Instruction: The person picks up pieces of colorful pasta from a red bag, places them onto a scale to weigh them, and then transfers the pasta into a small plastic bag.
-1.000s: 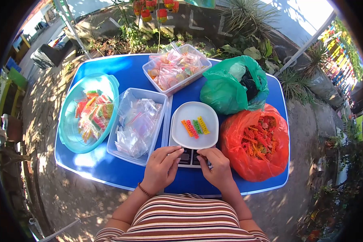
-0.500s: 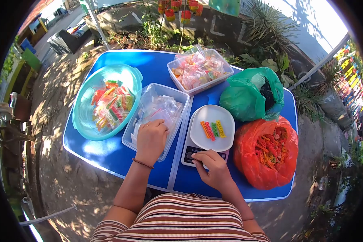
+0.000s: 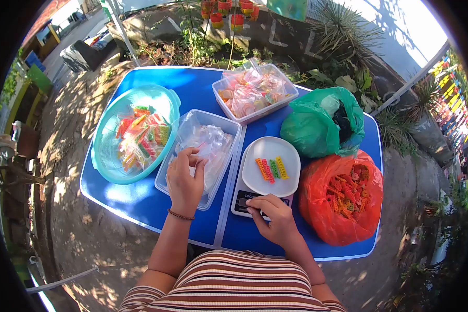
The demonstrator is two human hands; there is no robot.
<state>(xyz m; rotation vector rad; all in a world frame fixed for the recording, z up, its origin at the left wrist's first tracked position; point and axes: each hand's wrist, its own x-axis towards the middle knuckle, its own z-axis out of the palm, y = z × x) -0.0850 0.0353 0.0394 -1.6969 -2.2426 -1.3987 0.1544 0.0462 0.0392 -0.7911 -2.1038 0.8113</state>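
Left hand (image 3: 184, 179) sits inside the clear tub (image 3: 223, 179) of empty bags, at its near end. Thumb and fingers are closed in a pinch on a small clear bag (image 3: 202, 155) at the top of the pile. The film is see-through, so its edges are hard to make out. The bag lies just ahead of the knuckles, on the far side of the hand, with more of the pile running away from the person along the tub's long axis.

Right hand (image 3: 275, 218) grasps nothing. Its fingers are bent and the fingertips (image 3: 252, 207) rest on the front panel of the scale (image 3: 244, 200). The scale stands just right of the tub, its long axis also pointing away from the person. The white plate (image 3: 270, 153) rides on top of it and carries four coloured snack sticks (image 3: 269, 169) side by side.

The left hand is the one at the bags. The right hand is nearer to the plate and to the red bag (image 3: 343, 208) of loose snacks, which sits off its right side, near but not touching. The green bag (image 3: 317, 125) sits behind the red one. A teal basin (image 3: 106, 156) of filled packs sits left of the tub, and a second tub (image 3: 255, 112) of filled packs is at the back. All stand on the blue bench (image 3: 140, 200).
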